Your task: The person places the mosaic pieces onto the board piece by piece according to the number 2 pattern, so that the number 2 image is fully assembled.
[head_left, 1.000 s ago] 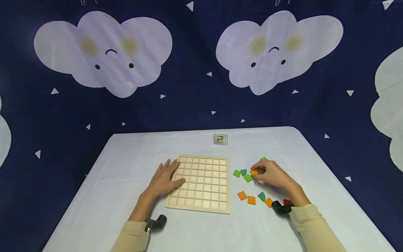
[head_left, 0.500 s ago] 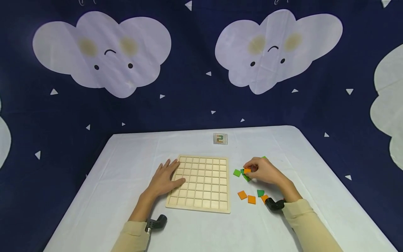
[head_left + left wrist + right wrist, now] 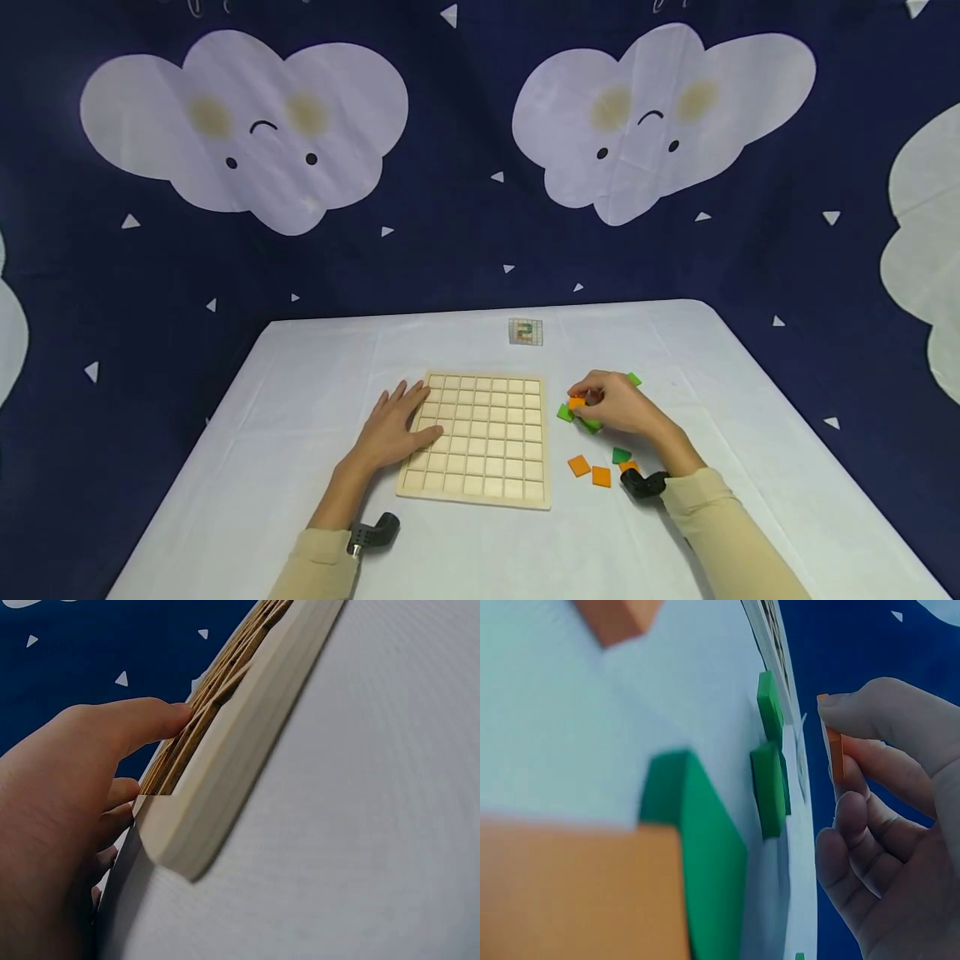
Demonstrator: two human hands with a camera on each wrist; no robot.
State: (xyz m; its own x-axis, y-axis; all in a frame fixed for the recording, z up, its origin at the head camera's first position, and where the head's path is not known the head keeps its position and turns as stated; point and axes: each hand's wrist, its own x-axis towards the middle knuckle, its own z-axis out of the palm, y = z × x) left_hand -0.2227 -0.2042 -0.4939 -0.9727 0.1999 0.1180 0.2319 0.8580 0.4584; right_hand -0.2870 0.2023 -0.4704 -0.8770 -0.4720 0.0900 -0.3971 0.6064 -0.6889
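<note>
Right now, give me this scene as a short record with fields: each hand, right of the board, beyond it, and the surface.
left hand: rests on the left side of a square pale wooden grid board
right hand: pinches a flat orange tile
right of board: loose orange square tiles, light green tiles, a dark green tile
beyond board: small grid-patterned card
surface: white cloth
</note>
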